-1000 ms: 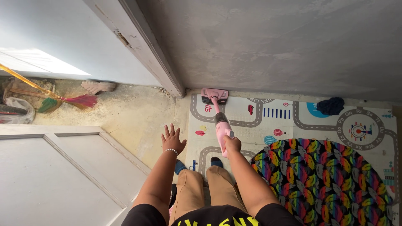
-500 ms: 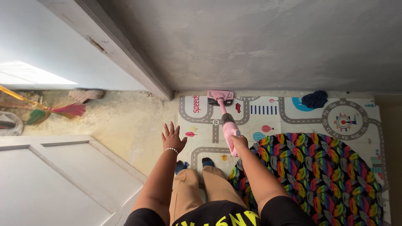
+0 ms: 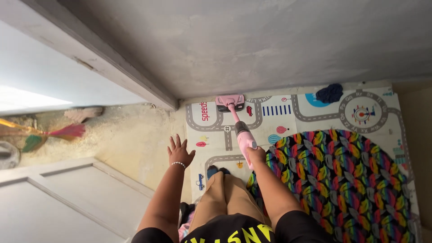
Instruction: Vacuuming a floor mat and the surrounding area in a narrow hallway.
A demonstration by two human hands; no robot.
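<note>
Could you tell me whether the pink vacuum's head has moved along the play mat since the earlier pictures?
Yes. The pink vacuum's head has slid rightward along the play mat, from the left-corner road loop toward the blue stripes.

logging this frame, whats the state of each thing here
vacuum: upright, tilted, head flat on mat by the wall
right hand: shut on vacuum handle
left hand: open, fingers spread, holding nothing
door: swung open
mat: flat, partly under rug
rug: flat
cloth: bunched by wall

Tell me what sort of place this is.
Probably a room in a home, by an open doorway. A children's road-pattern play mat and a round multicoloured rug cover the floor; the right hand holds a pink stick vacuum, and a broom lies outside.
</note>
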